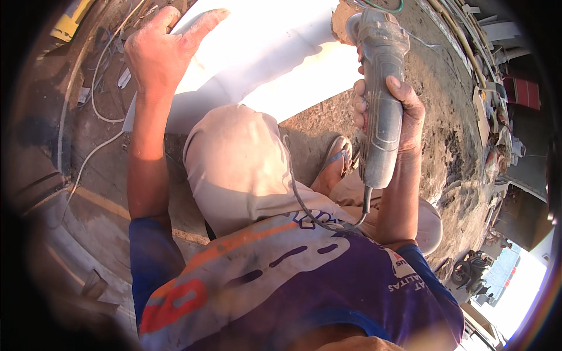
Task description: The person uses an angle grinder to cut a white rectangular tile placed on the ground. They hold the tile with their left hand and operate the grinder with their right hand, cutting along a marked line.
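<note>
My right hand [410, 105] is wrapped round the dusty grey body of an angle grinder [383, 123]. The grinder's head points away from me, at the right edge of a large white sheet [275, 64]. Its disc is hardly visible. From the rear end a dark cord [301, 202] loops across my lap. At the sheet's left edge, my left hand [158, 50] grips it, thumb stretched over the top and the other fingers bent, partly hidden. Strong sunlight and a shadow fall across the sheet, which lies in front of my raised knee [237, 152].
A pale cable [96, 105] winds along the ground on the left, near a yellow object [69, 20]. My sandalled foot [336, 164] rests on rough brown ground [451, 152]. Poles and scrap line the right side; a motorbike [468, 272] stands farther off.
</note>
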### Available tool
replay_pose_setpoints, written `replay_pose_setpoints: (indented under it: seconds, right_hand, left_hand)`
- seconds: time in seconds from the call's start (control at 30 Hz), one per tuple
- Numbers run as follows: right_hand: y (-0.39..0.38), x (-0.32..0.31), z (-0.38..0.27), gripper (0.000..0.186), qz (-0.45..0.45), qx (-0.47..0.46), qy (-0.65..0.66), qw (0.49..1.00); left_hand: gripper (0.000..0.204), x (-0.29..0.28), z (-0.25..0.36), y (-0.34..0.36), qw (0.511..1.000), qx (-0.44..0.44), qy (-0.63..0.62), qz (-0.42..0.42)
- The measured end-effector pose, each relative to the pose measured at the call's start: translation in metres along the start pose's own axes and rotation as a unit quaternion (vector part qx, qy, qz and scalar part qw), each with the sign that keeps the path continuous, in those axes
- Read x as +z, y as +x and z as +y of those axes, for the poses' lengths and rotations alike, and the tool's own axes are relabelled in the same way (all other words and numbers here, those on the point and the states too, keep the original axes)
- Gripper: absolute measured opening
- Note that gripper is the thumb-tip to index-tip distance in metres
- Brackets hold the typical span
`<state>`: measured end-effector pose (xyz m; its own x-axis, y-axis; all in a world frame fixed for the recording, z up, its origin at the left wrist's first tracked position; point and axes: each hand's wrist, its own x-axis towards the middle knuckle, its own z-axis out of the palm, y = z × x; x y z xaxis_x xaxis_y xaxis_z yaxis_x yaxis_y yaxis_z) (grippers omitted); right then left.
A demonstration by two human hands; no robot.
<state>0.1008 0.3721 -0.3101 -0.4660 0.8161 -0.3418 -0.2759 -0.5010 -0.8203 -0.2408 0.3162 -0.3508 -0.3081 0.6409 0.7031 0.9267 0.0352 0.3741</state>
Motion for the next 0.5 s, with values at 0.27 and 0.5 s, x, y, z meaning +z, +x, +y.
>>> replay_pose_setpoints:
  seconds: [0.27, 0.5]
  right_hand:
    - [-0.004, 0.005, -0.004, 0.065, -0.013, 0.006, 0.040, 0.999]
    - [-0.005, 0.014, -0.002, 0.064, -0.007, -0.045, 0.158, 0.986]
  left_hand:
    - [0.060, -0.007, 0.006, -0.002, 1.000, -0.018, -0.009, -0.010]
    - [0.039, -0.023, 0.025, -0.004, 0.992, -0.017, -0.109, -0.061]
